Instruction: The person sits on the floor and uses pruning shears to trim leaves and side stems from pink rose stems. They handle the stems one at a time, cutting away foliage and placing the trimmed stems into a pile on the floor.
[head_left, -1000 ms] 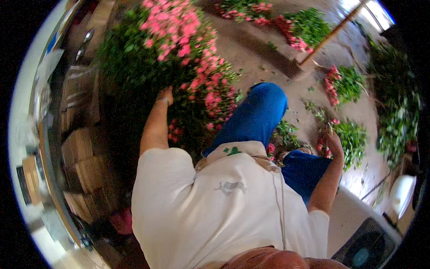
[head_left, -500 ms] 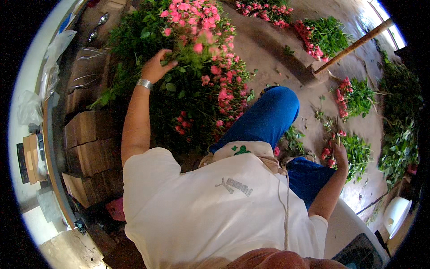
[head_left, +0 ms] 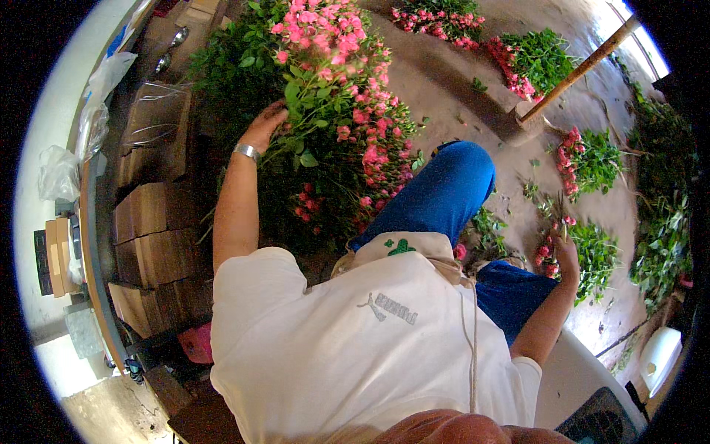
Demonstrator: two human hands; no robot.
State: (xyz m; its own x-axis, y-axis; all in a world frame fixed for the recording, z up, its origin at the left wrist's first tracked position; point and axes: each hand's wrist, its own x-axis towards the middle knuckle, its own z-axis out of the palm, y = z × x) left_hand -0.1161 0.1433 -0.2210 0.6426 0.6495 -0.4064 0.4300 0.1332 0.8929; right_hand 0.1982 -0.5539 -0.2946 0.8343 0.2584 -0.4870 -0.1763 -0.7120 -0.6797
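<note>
L hand (head_left: 265, 127) at 11 o'clock, fingers up against leafy stems (head_left: 302, 107) by the pink-rose heap (head_left: 376, 122); can't tell if they're gripped. R hand (head_left: 565, 253), abt 3 o'clock, closed round a slim pointed tool (head_left: 560, 209), prob. snips. Risk: stems look tangled, hard tug cd strip blooms; tip's nr rose bunch (head_left: 597, 163) at 2:30, might nick petals.

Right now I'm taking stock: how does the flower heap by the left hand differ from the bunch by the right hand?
The flower heap is far larger than the bunch. The heap's blooms lie mostly toward its right side, the bunch's toward its left. The heap's leaves are partly in deep shadow; the bunch's are brightly lit. Both have pink blooms and green leaves.
</note>
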